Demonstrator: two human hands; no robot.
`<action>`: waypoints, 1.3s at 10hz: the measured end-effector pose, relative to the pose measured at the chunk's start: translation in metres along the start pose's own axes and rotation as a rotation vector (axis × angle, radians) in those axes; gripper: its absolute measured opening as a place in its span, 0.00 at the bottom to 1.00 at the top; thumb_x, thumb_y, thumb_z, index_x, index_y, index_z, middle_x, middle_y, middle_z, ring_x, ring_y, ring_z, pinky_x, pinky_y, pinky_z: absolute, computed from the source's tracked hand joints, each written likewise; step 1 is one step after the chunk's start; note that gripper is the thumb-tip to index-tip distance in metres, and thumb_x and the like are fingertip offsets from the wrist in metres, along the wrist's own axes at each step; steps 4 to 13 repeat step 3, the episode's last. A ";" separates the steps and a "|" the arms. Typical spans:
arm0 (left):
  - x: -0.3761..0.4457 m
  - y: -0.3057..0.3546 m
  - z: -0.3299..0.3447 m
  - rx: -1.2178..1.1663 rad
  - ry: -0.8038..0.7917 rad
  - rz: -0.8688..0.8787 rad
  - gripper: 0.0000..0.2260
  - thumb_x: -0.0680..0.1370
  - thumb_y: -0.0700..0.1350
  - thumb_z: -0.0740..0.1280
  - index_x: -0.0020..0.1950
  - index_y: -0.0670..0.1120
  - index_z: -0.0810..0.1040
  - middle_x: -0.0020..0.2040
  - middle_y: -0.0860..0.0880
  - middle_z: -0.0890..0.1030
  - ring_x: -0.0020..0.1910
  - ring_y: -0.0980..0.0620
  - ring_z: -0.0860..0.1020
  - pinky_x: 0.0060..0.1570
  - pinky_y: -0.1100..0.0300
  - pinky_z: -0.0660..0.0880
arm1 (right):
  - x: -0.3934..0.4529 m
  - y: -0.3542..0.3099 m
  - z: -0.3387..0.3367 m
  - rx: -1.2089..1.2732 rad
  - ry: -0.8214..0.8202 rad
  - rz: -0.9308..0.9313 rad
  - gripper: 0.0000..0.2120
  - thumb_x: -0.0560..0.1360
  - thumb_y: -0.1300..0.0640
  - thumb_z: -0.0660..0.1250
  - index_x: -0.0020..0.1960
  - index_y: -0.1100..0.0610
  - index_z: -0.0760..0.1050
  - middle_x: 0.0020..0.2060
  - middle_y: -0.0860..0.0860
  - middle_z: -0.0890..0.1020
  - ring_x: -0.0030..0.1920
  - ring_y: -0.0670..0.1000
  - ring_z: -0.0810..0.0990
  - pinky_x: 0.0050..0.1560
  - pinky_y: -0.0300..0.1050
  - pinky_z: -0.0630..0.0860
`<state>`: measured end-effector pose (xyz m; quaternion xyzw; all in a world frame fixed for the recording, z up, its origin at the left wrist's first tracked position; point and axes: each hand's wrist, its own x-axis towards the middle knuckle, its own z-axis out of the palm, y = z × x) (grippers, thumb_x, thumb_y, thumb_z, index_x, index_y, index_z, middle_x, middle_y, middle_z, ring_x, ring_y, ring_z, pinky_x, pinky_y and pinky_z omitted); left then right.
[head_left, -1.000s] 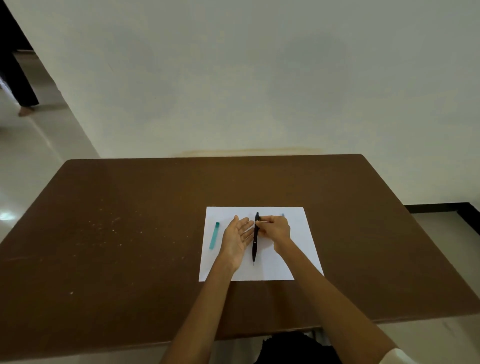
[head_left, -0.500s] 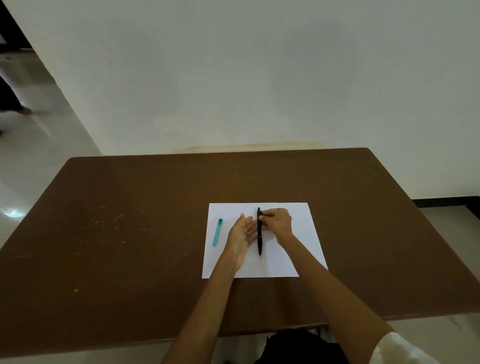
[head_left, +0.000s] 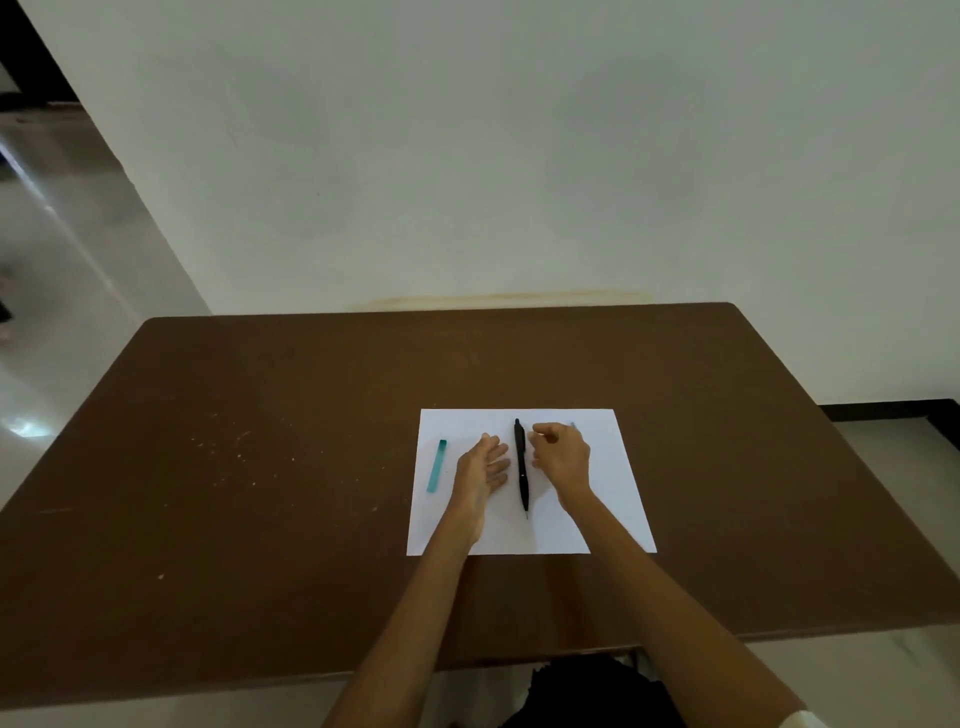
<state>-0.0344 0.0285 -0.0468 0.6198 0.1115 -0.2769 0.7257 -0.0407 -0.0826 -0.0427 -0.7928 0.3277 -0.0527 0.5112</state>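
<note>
A black pen lies lengthwise on a white sheet of paper, its tip pointing toward me. My left hand rests flat on the sheet just left of the pen, fingers straight and slightly spread. My right hand hovers just right of the pen's upper end with its fingers loosely curled. It holds nothing, and a narrow gap separates it from the pen. A teal pen cap or small bar lies on the sheet's left part.
The paper sits on a brown table whose far edge meets a pale wall. Light specks dot the table's left half. Pale floor shows to the left and right.
My right hand has let go of the pen's upper end and drawn slightly right. The pen now lies alone on the paper. My left hand has shifted slightly left, away from the pen.
</note>
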 end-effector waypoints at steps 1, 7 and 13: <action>-0.006 0.002 -0.005 0.233 0.150 0.173 0.16 0.82 0.47 0.54 0.66 0.42 0.70 0.67 0.44 0.73 0.64 0.46 0.72 0.64 0.54 0.68 | -0.023 0.008 -0.001 -0.033 0.054 -0.085 0.13 0.78 0.57 0.61 0.58 0.63 0.77 0.53 0.59 0.82 0.52 0.56 0.80 0.58 0.43 0.76; -0.016 -0.009 -0.038 0.668 0.468 0.366 0.15 0.80 0.39 0.56 0.66 0.43 0.71 0.67 0.44 0.72 0.67 0.46 0.68 0.65 0.54 0.66 | -0.074 0.011 0.030 -0.235 -0.198 -0.334 0.16 0.80 0.58 0.57 0.66 0.58 0.72 0.64 0.54 0.75 0.62 0.52 0.74 0.66 0.40 0.67; -0.016 -0.009 -0.038 0.668 0.468 0.366 0.15 0.80 0.39 0.56 0.66 0.43 0.71 0.67 0.44 0.72 0.67 0.46 0.68 0.65 0.54 0.66 | -0.074 0.011 0.030 -0.235 -0.198 -0.334 0.16 0.80 0.58 0.57 0.66 0.58 0.72 0.64 0.54 0.75 0.62 0.52 0.74 0.66 0.40 0.67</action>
